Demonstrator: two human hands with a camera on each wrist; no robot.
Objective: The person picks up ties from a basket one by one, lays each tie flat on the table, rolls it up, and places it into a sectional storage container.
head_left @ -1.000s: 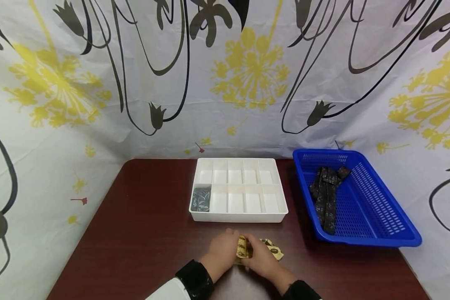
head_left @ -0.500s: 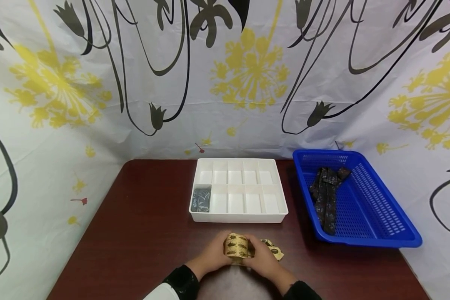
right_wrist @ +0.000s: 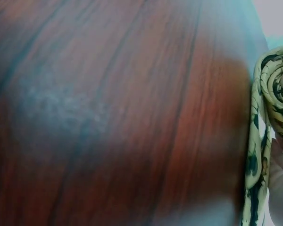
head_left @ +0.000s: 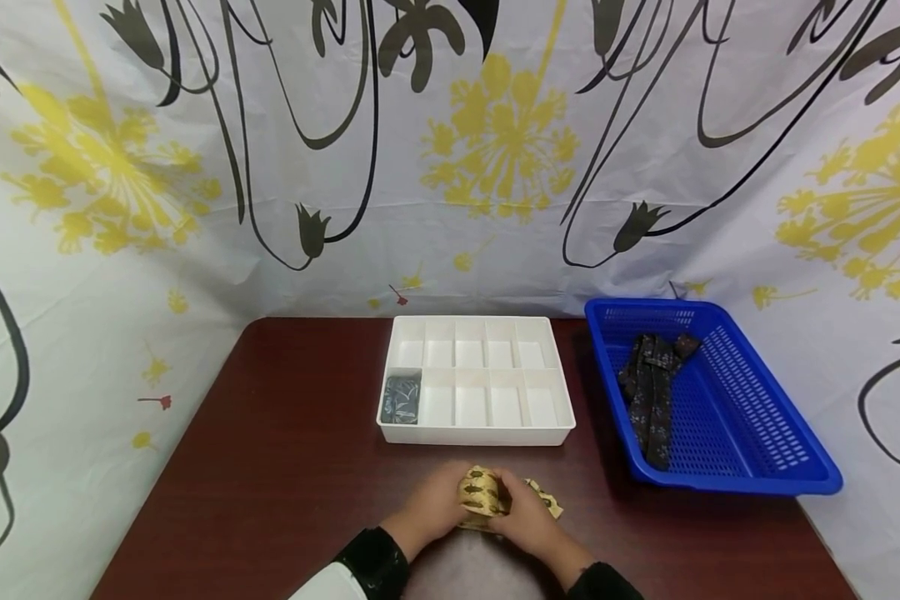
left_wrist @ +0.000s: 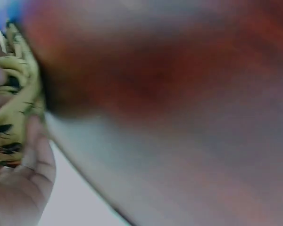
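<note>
A yellow necktie (head_left: pixel 480 492) with dark motifs is wound into a thick roll at the near middle of the table. My left hand (head_left: pixel 431 504) grips the roll from its left side, fingers and thumb curled about it. My right hand (head_left: pixel 527 517) holds it from the right. Past the right hand, a loose end of the tie lies on the table. In the right wrist view the coiled layers of the necktie (right_wrist: pixel 271 89) show edge-on, with a flat doubled length running down beside them. The left wrist view shows the necktie (left_wrist: pixel 23 101) at its left edge.
Behind the hands stands a white divided tray (head_left: pixel 476 435); its front left compartment holds a dark folded or rolled piece (head_left: pixel 402 400). At right, a blue basket (head_left: pixel 750 482) contains dark patterned neckties (head_left: pixel 652 392). A patterned cloth hangs behind the brown table (head_left: pixel 270 467).
My left hand drew back left, baring more of the roll, then moved slightly right again. The roll has turned a little. My right hand stays nearly in place; tray and basket are unchanged.
</note>
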